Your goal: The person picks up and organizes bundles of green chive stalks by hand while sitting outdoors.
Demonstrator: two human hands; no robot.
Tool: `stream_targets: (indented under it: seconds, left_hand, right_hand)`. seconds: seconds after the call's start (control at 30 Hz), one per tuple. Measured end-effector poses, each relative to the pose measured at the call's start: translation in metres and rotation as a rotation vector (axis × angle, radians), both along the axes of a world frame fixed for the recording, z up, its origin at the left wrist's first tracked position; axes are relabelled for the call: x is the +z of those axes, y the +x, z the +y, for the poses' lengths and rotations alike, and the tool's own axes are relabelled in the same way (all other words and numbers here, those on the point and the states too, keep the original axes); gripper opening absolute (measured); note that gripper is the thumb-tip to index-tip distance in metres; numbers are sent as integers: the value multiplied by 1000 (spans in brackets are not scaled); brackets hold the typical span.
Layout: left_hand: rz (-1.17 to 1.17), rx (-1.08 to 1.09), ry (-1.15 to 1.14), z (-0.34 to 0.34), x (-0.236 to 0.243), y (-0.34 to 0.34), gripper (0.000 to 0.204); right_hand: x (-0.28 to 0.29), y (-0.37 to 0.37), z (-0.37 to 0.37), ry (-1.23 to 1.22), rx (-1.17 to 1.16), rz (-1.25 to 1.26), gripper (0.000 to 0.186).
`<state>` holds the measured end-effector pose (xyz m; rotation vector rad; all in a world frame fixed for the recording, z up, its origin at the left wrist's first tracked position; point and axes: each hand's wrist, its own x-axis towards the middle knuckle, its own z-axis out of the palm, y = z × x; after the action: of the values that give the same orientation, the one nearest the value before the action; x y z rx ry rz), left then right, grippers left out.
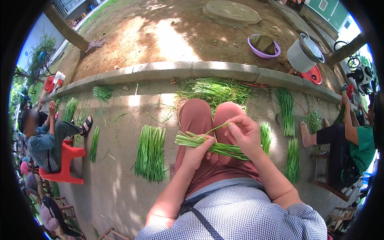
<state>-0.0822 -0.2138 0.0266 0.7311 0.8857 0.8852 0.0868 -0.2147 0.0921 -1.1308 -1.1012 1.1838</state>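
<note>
Head view looks down on someone sitting outdoors with a bunch of green stalks [216,146] laid across their lap, over the reddish-brown trousers [200,120]. Left hand [197,154] is wrapped around the bunch from underneath, gripping it near the cut ends. Right hand [245,134] is pinching a single thin stalk [216,129] just above the bunch, fingers closed on it. Sorted piles of greens [151,152] lie on the concrete around them, and another person sits on a red plastic stool [66,164] off to the left.
</note>
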Motion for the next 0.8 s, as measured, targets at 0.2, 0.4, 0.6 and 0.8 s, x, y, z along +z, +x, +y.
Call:
stream_targets:
  seconds: [0.2, 0.4, 0.6, 0.8]
  left_hand:
    - [51, 24, 30, 1, 2, 0, 19]
    - [60, 49, 3, 0, -4, 0, 16]
    - [20, 15, 39, 1, -2, -9, 13]
    - [-143, -49, 2, 6, 0, -18, 11]
  right_hand:
    - [44, -16, -6, 350, -77, 74, 6]
    - [66, -3, 2, 499, -211, 271, 10]
    - [95, 8, 25, 671, -366, 44, 9]
    - [-22, 7, 71, 299, -76, -745, 21]
